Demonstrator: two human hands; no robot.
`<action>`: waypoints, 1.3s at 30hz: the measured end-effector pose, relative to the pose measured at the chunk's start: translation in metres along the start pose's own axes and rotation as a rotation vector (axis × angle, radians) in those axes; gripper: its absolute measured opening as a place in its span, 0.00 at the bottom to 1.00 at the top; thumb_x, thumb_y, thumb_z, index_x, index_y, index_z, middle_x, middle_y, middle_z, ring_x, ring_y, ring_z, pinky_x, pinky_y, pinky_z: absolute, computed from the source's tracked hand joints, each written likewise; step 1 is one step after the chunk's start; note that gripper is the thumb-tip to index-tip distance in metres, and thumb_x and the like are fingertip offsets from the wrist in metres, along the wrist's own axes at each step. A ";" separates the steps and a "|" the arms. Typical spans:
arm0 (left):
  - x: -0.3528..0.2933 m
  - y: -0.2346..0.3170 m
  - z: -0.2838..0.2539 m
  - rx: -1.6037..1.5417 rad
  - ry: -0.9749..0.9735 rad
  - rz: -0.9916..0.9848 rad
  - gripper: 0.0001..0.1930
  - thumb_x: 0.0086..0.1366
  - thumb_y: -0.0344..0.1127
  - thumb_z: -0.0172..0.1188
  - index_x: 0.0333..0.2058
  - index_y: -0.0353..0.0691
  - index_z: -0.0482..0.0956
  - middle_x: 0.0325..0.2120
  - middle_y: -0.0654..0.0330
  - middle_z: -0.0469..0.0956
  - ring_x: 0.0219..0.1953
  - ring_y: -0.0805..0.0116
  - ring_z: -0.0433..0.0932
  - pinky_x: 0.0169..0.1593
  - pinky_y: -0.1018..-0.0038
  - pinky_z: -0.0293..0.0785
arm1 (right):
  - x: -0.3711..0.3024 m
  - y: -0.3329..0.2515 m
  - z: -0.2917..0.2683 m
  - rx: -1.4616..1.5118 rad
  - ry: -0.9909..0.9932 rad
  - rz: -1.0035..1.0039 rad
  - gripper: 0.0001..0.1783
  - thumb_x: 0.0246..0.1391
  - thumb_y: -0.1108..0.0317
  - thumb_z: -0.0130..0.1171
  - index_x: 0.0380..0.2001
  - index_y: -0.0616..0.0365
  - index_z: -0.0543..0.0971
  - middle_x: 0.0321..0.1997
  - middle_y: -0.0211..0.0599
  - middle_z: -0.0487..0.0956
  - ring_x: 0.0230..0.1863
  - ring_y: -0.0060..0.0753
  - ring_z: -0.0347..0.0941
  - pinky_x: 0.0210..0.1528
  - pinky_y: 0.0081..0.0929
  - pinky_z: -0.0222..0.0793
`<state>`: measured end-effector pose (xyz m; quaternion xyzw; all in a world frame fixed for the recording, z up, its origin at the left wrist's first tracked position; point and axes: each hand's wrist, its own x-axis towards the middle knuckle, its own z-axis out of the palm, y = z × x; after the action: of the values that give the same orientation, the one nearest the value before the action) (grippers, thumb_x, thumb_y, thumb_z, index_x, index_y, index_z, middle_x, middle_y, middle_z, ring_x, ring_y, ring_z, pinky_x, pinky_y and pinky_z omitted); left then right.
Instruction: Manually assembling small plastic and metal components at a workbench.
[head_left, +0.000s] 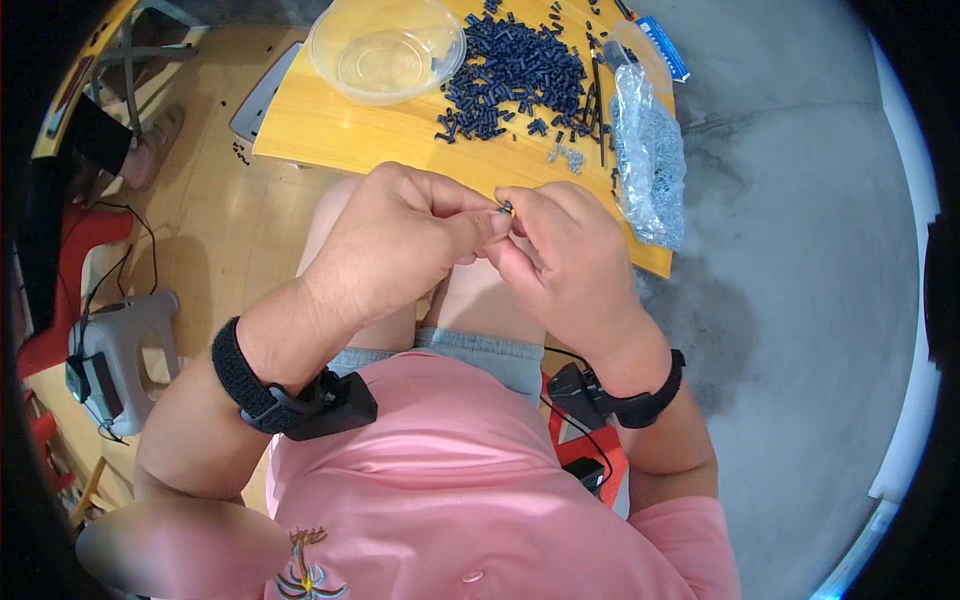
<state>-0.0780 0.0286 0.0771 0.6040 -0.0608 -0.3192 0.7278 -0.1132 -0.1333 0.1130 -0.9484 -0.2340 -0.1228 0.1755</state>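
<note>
From my remote feed: the piece in work is a small dark piece (507, 208), at the fingertips where both hands meet, over the lap beside the near edge of the table (330, 122). Looks dark with a yellowish spot; too small for me to name or to match to anything else.

How I'd do this step well: keep the left pinch firm but light, let the right fingers do the fine adjusting, line the piece up before pressing, and press straight, not at an angle. I'd also bring the work further over the table, since a slip here could land in the lap or on the floor. Forearms close to the body would steady things.

Grip, left hand (385, 245): thumb and index closed to a narrow pinch, no real gap, piece held at the tips. Grip, right hand (585, 265): index finger curled against the piece from the other side; a gap shows between index and thumb further back. Whether it clamps the piece or only steadies it, I can't tell; the contact is partly hidden.

Nearby on the table: pile of small black cylindrical parts (515, 75), clear plastic bowl (385, 55) left of it, clear plastic bag (648, 160) of small silvery bits at the right edge.
</note>
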 end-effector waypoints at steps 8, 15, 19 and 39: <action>0.007 -0.012 0.003 0.077 -0.003 -0.008 0.09 0.56 0.33 0.62 0.29 0.32 0.82 0.17 0.65 0.76 0.18 0.83 0.67 0.22 0.82 0.65 | -0.003 0.007 -0.006 -0.142 -0.110 -0.132 0.09 0.40 0.67 0.60 0.24 0.61 0.74 0.21 0.37 0.69 0.26 0.39 0.68 0.29 0.31 0.66; 0.006 -0.001 0.010 0.065 -0.028 -0.014 0.08 0.57 0.32 0.61 0.31 0.33 0.83 0.16 0.66 0.76 0.18 0.84 0.66 0.20 0.83 0.64 | -0.001 0.018 -0.014 -0.094 -0.076 -0.237 0.08 0.38 0.68 0.60 0.20 0.60 0.75 0.21 0.35 0.68 0.26 0.35 0.67 0.27 0.30 0.65; 0.006 0.003 0.004 0.103 -0.049 -0.026 0.07 0.58 0.24 0.59 0.34 0.29 0.80 0.25 0.60 0.80 0.26 0.78 0.75 0.32 0.83 0.72 | -0.005 0.012 -0.003 -0.154 -0.044 -0.215 0.08 0.38 0.67 0.60 0.19 0.59 0.73 0.21 0.35 0.68 0.26 0.35 0.67 0.26 0.30 0.65; 0.028 -0.006 0.016 -0.007 -0.037 -0.063 0.07 0.58 0.29 0.61 0.33 0.30 0.81 0.25 0.59 0.80 0.27 0.77 0.76 0.34 0.82 0.74 | -0.014 0.033 -0.002 -0.079 -0.032 -0.115 0.07 0.43 0.69 0.57 0.20 0.60 0.72 0.22 0.36 0.69 0.27 0.38 0.67 0.28 0.31 0.66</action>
<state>-0.0658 -0.0005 0.0674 0.5969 -0.0540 -0.3529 0.7185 -0.1099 -0.1671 0.1009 -0.9414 -0.2858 -0.1268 0.1268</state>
